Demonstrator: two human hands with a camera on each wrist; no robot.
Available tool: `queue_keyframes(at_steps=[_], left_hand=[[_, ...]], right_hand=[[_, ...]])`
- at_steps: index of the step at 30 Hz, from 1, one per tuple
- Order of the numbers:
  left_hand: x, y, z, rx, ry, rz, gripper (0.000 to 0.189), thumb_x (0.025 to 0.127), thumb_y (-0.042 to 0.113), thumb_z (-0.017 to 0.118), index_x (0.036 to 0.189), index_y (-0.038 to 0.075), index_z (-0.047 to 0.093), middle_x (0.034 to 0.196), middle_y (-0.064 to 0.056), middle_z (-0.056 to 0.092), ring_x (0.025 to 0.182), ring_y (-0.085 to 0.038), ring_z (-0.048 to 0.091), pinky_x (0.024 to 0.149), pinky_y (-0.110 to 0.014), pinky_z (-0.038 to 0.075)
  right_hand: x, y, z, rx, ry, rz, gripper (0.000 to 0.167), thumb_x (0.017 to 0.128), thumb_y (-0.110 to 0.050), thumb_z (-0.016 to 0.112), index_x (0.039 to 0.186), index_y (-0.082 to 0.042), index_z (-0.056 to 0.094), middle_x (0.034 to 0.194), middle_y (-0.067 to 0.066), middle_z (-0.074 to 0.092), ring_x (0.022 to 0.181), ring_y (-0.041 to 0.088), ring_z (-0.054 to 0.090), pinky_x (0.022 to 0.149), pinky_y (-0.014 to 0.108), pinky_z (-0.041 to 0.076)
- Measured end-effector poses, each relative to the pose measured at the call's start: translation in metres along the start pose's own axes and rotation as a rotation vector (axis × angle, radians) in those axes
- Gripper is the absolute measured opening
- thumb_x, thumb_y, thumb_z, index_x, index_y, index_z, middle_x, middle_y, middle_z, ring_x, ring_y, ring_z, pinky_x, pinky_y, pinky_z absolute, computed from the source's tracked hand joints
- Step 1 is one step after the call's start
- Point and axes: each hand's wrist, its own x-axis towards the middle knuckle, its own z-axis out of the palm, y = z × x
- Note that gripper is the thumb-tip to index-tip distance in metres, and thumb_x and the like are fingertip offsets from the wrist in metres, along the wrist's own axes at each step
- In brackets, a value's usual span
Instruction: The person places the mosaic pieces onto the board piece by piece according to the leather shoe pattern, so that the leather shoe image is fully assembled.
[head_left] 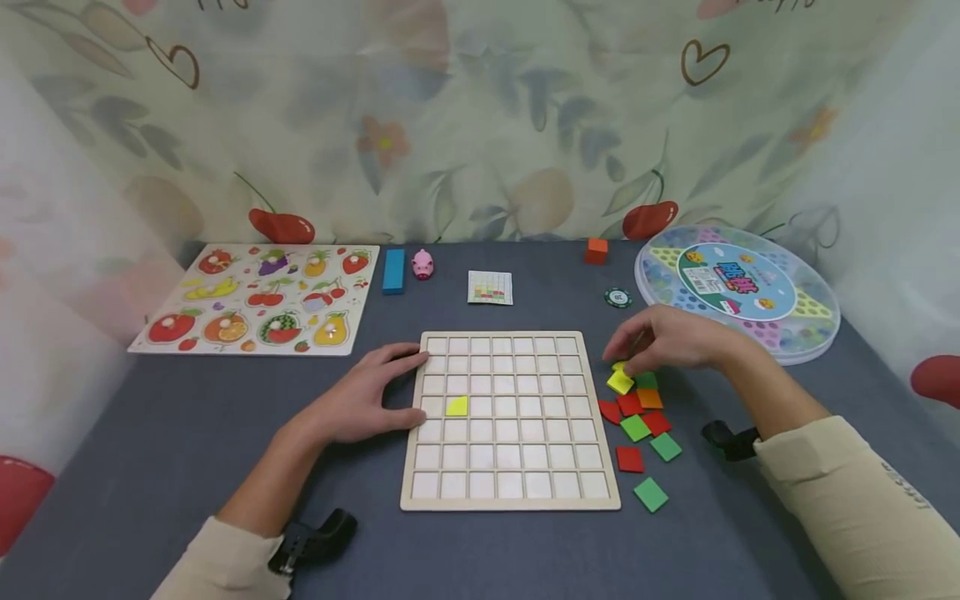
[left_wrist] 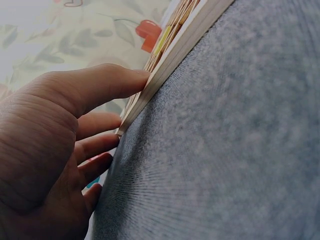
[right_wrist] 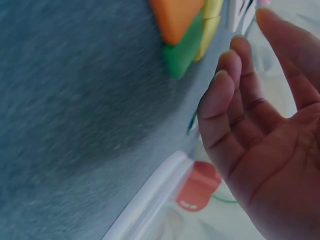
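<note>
A pale wooden grid board (head_left: 510, 504) lies on the grey cloth, one yellow tile (head_left: 457, 407) in a cell on its left side. At the board's left edge rests my left hand (head_left: 367, 396), thumb and fingertips spread along the rim; the left wrist view has the thumb (left_wrist: 110, 85) on the edge. My right hand (head_left: 675, 337) hovers over loose yellow tiles (head_left: 620, 382) to the right of the board. Its thumb and fingers (right_wrist: 220, 105) stand apart in the right wrist view, with nothing between them. Below it lie red tiles (head_left: 630, 459), green tiles (head_left: 651, 495) and an orange tile (head_left: 650, 398).
A fruit puzzle board (head_left: 251, 296) lies at the back left. Behind the grid stand a blue block (head_left: 393, 272), a pink pig figure (head_left: 422, 264), a small pattern card (head_left: 490, 287) and an orange cube (head_left: 596, 251). A poker chip (head_left: 618, 297) lies near a round game box (head_left: 738, 283).
</note>
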Motion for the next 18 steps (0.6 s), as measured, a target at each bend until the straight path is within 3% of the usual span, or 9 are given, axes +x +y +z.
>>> queue_keyframes(at_steps=[7, 13, 18], left_hand=[[0.000, -0.001, 0.001, 0.001, 0.002, -0.003, 0.082, 0.089, 0.042, 0.077, 0.158, 0.013, 0.044, 0.165, -0.013, 0.034, 0.150, -0.037, 0.031, 0.116, -0.063, 0.033], [0.000, -0.001, 0.001, 0.002, 0.000, -0.003, 0.082, 0.089, 0.044, 0.076, 0.158, 0.013, 0.044, 0.165, -0.013, 0.034, 0.150, -0.037, 0.031, 0.116, -0.064, 0.033], [-0.001, -0.001, 0.000, -0.004, -0.007, -0.008, 0.082, 0.089, 0.044, 0.076, 0.159, 0.014, 0.043, 0.165, -0.012, 0.034, 0.150, -0.037, 0.030, 0.116, -0.064, 0.033]], right_hand=[[0.005, 0.016, 0.002, -0.008, -0.026, 0.000, 0.029, 0.091, -0.010, 0.076, 0.120, -0.005, 0.074, 0.110, 0.006, 0.072, 0.095, 0.020, 0.060, 0.084, 0.033, 0.054], [0.007, 0.015, 0.002, -0.033, -0.024, 0.007, 0.020, 0.092, -0.011, 0.076, 0.112, -0.007, 0.075, 0.099, 0.004, 0.069, 0.091, 0.020, 0.058, 0.080, 0.032, 0.052], [0.007, 0.013, 0.001, -0.058, -0.040, 0.008, 0.027, 0.089, -0.004, 0.073, 0.115, -0.007, 0.073, 0.099, 0.006, 0.064, 0.091, 0.021, 0.056, 0.077, 0.032, 0.051]])
